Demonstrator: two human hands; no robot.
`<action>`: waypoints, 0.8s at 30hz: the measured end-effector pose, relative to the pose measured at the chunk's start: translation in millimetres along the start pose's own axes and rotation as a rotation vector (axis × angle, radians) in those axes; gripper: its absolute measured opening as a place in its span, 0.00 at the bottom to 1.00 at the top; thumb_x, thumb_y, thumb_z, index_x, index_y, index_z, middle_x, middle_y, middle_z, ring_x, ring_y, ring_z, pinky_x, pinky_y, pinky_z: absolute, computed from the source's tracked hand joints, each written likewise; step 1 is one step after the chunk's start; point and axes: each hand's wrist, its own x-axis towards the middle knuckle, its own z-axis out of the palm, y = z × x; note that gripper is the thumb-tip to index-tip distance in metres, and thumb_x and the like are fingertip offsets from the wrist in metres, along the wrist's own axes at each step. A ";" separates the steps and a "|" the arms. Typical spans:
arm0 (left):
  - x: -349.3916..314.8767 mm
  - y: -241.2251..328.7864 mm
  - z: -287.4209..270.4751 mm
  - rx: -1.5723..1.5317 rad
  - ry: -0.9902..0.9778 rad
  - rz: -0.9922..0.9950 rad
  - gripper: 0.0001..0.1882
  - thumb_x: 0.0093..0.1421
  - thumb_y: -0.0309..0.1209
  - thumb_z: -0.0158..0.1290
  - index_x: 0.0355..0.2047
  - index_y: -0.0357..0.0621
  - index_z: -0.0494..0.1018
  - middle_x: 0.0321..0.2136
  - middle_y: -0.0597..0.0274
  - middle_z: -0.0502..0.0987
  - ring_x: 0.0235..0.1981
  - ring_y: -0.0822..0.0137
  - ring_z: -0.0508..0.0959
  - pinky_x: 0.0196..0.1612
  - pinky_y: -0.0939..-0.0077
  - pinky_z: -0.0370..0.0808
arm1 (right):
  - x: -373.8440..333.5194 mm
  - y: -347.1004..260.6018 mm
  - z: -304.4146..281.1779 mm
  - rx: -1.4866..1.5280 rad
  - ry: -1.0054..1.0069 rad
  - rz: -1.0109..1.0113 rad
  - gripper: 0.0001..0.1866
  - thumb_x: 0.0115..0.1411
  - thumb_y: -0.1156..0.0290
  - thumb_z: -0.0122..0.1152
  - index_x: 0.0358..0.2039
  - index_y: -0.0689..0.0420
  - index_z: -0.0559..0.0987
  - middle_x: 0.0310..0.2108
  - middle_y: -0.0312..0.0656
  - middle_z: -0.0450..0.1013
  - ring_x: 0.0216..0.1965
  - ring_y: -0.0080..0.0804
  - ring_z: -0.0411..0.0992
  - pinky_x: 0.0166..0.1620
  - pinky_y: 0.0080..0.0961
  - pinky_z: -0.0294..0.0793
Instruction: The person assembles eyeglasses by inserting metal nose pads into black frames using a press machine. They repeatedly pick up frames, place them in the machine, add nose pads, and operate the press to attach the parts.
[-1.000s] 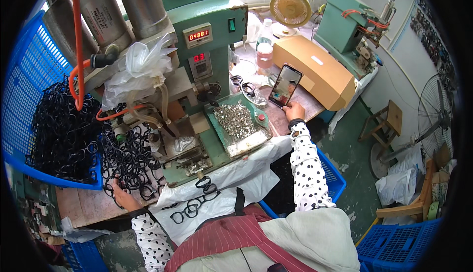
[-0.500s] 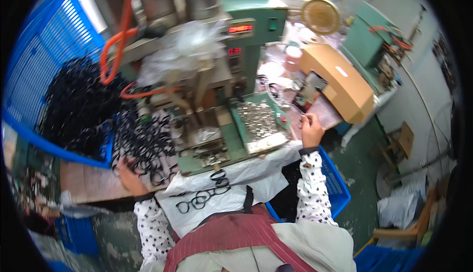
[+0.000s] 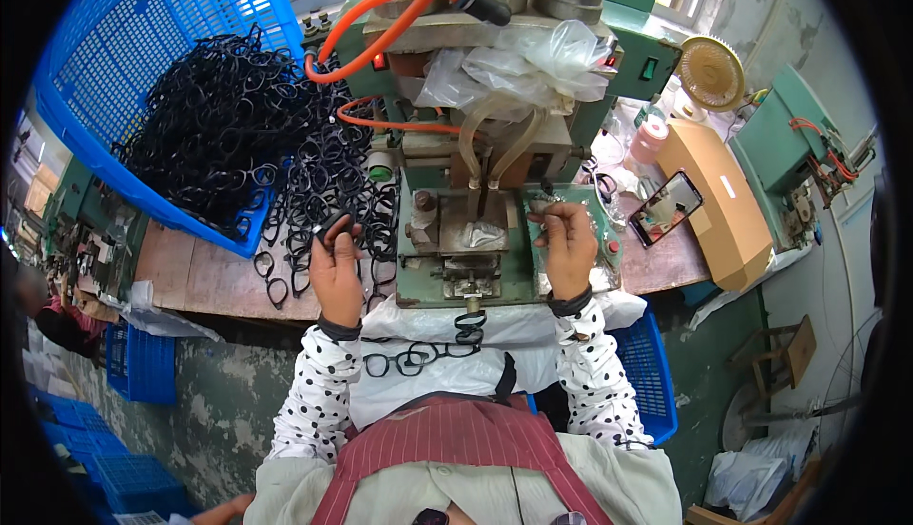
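Observation:
My left hand (image 3: 337, 282) is raised at the edge of a heap of black eyeglass frames (image 3: 333, 159), its thumb and fingers closed on one black eyeglass frame (image 3: 330, 226). Over a green tray of small metal parts (image 3: 609, 273) my right hand (image 3: 570, 251) pinches its fingertips together. Anything between them is too small to make out. Between my hands stands a green press machine (image 3: 416, 282) with a metal fixture (image 3: 472, 276) at its front. Several joined black frames (image 3: 413, 361) lie on white cloth across my lap.
A tilted blue crate (image 3: 105, 145) full of black frames stands at the left. Orange hoses (image 3: 328, 73) loop above the machine. To the right lie a phone (image 3: 667, 207), a cardboard box (image 3: 728, 211) and a pink jar (image 3: 649, 139). Another blue crate (image 3: 647, 373) sits below.
My left hand has lifted from the heap and moved toward the machine with an eyeglass frame. My right hand has come inward over the parts tray. The view has shifted left.

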 end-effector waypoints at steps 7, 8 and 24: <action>-9.7 46.4 -7.7 0.056 -0.093 0.108 0.14 0.68 0.33 0.48 0.48 0.37 0.70 0.38 0.63 0.77 0.28 0.77 0.71 0.34 0.84 0.70 | -5.3 -3.6 2.1 0.039 0.016 -0.008 0.05 0.53 0.83 0.62 0.32 0.62 0.79 0.29 0.36 0.75 0.29 0.19 0.70 0.35 0.16 0.69; -9.7 49.8 -14.7 0.090 -0.108 0.108 0.14 0.67 0.33 0.48 0.48 0.37 0.71 0.37 0.63 0.77 0.28 0.77 0.71 0.34 0.84 0.69 | -5.2 -7.6 2.2 0.065 0.021 0.023 0.06 0.52 0.83 0.63 0.31 0.62 0.78 0.28 0.35 0.75 0.29 0.19 0.70 0.34 0.16 0.69; 29.6 94.5 45.0 0.095 -0.273 0.271 0.11 0.66 0.30 0.49 0.43 0.35 0.74 0.29 0.58 0.78 0.28 0.73 0.76 0.33 0.80 0.72 | -18.9 -15.2 60.4 0.130 0.080 0.014 0.23 0.46 0.83 0.70 0.43 0.65 0.69 0.38 0.43 0.72 0.35 0.28 0.76 0.41 0.21 0.74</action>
